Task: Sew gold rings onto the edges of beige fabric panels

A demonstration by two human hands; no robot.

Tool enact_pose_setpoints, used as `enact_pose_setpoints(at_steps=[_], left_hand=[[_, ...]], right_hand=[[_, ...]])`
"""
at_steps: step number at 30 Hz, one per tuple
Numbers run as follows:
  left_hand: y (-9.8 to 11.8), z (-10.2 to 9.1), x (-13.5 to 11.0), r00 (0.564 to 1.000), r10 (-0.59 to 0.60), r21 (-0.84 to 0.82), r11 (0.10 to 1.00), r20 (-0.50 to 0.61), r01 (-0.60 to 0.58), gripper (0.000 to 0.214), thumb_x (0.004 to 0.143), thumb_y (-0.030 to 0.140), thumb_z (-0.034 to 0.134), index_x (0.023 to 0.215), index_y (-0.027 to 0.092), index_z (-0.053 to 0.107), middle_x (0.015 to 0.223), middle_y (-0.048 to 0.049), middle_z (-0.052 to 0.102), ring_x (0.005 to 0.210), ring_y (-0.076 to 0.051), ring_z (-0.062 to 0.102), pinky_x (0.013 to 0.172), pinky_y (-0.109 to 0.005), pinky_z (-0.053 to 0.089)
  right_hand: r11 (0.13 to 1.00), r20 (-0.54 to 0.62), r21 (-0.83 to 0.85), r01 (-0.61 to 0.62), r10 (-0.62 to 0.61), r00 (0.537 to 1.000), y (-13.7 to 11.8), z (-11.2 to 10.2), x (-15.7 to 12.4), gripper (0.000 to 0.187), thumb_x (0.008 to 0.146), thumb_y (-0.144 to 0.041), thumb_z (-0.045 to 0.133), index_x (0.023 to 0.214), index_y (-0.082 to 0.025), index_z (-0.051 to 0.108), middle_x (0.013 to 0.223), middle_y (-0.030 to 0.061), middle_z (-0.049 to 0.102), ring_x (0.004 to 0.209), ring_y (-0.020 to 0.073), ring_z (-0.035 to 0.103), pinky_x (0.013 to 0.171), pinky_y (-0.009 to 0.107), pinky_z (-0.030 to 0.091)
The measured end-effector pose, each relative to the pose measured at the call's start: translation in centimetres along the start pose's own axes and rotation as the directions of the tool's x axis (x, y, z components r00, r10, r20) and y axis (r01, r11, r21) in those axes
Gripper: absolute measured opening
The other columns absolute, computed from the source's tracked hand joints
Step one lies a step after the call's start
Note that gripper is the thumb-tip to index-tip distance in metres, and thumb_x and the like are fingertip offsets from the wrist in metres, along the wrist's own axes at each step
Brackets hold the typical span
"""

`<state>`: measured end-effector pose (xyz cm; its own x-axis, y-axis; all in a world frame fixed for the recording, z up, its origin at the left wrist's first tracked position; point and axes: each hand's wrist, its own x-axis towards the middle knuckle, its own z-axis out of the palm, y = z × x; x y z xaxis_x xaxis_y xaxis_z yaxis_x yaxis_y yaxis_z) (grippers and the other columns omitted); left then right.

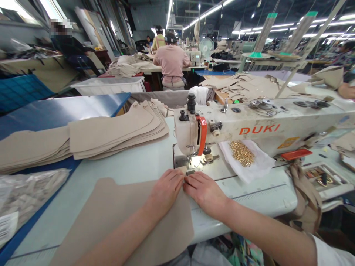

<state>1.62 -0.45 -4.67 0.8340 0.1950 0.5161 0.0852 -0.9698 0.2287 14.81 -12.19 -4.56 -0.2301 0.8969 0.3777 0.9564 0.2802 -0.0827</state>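
A large beige panel (pixel 124 218), smooth like leather or coated cloth, lies across the front of the sewing table and hangs over its edge. My left hand (pixel 168 186) is closed on its upper edge, just before the sewing machine's needle area. Close beside it, my right hand (pixel 206 192) has its fingers curled together at the panel's upper right corner. The fingertips of both hands almost meet. A small beige tab (pixel 181 169) shows just beyond them, near the lit presser foot (pixel 191 159). What lies under the fingertips is hidden.
The white sewing machine (pixel 260 125) stretches rightward. Gold metal rings (pixel 242 153) lie on white cloth under its arm. Stacked beige panels (pixel 119 127) and a plastic bag of small pieces (pixel 30 199) are at left. A parts tray (pixel 327 179) stands right. Co-workers sit farther back.
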Motion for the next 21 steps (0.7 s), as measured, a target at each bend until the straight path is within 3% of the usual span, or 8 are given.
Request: enact_pose_setpoints(at_steps=[12, 21], left_hand=[[-0.9, 1.7, 2.3, 1.0, -0.005, -0.015, 1.0, -0.005, 0.004, 0.024, 0.094, 0.013, 0.042, 0.085, 0.016, 0.063, 0.085, -0.0059, 0.069, 0.082, -0.019, 0.062, 0.077, -0.033, 0.055], [-2.1, 2.4, 4.0, 0.999, -0.005, -0.047, 0.999, -0.037, 0.003, 0.026, 0.094, 0.014, 0.041, 0.083, 0.015, 0.065, 0.081, -0.0063, 0.071, 0.08, -0.019, 0.064, 0.077, -0.034, 0.055]], right_hand=[[0.997, -0.025, -0.07, -0.016, 0.014, 1.0, 2.4, 0.0, 0.1, 0.005, 0.086, -0.015, 0.062, 0.089, -0.011, 0.063, 0.096, 0.0076, 0.067, 0.093, 0.0203, 0.059, 0.087, 0.033, 0.048], [0.991, 0.004, -0.1, -0.09, 0.091, 0.996, 3.6, -0.4, 0.9, 0.012, 0.083, -0.017, 0.067, 0.094, -0.013, 0.063, 0.1, 0.0053, 0.069, 0.095, 0.0212, 0.061, 0.07, 0.033, 0.047]])
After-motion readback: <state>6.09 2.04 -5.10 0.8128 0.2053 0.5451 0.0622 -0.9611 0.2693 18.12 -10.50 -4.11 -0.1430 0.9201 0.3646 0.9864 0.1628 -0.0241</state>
